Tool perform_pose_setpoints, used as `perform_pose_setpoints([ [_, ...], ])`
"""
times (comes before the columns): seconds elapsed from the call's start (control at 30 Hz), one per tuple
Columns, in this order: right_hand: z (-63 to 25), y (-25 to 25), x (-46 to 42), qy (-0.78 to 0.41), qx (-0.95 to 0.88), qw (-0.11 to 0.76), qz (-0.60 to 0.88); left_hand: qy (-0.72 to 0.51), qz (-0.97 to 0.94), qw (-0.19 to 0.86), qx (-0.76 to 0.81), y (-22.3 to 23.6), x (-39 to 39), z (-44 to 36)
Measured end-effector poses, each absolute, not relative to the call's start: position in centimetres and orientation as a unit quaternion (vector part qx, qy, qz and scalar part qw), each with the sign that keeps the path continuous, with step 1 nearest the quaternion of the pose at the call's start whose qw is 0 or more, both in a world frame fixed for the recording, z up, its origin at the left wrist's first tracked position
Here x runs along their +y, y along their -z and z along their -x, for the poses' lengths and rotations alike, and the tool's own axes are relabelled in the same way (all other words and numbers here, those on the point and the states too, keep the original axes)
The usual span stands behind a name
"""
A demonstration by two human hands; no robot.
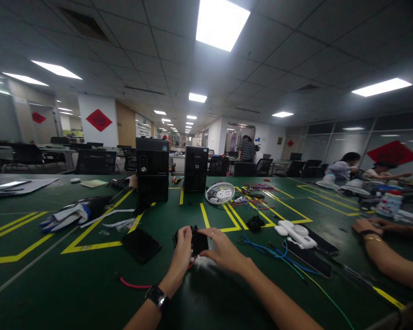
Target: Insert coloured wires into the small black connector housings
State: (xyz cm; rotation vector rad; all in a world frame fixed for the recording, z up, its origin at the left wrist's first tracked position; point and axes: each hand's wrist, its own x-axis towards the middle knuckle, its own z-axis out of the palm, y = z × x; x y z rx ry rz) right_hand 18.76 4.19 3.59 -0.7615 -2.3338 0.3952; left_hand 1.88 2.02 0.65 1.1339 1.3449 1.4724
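Between my hands is a small black box-shaped part [200, 244], with small light spots along its left side; its exact kind I cannot make out. My left hand [181, 252] grips its left side. The fingers and thumb of my right hand [225, 251] are closed around its right edge. A red wire [135, 285] runs out to the left, passing under my left wrist. Below the part lies something small and white [206, 262], blurred. A flat black panel [142, 245] rests on the green table left of my hands.
Two black cases [153, 169] [196, 168] stand ahead. Past my right hand are a white basket [220, 193], loose wires [258, 197], blue wires [268, 250], a white device [298, 233] and phones [308, 259]. Gloves [69, 216] lie left. A co-worker's arms [382, 247] reach in from the right.
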Motion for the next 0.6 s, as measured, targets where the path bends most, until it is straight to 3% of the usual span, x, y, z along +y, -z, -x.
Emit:
perform_pose_setpoints([
  [0.17,-20.8,-2.5,10.3,-0.112,-0.886,0.224,0.390,-0.509,-0.623,0.161,0.572,-0.4,1.7,-0.4],
  [0.33,-19.6,-0.6,12.9,-0.121,-0.898,0.173,0.386,-0.254,-0.741,-0.006,0.622,0.9,0.7,-0.6],
  [0.5,-19.6,-0.9,12.2,-0.088,-0.888,0.204,0.402,-0.133,-0.756,-0.026,0.640,1.0,0.5,1.1],
  [0.6,-21.7,-2.4,11.8,-0.021,-0.814,0.233,0.532,-0.123,-0.759,-0.015,0.639,1.3,0.5,2.6],
])
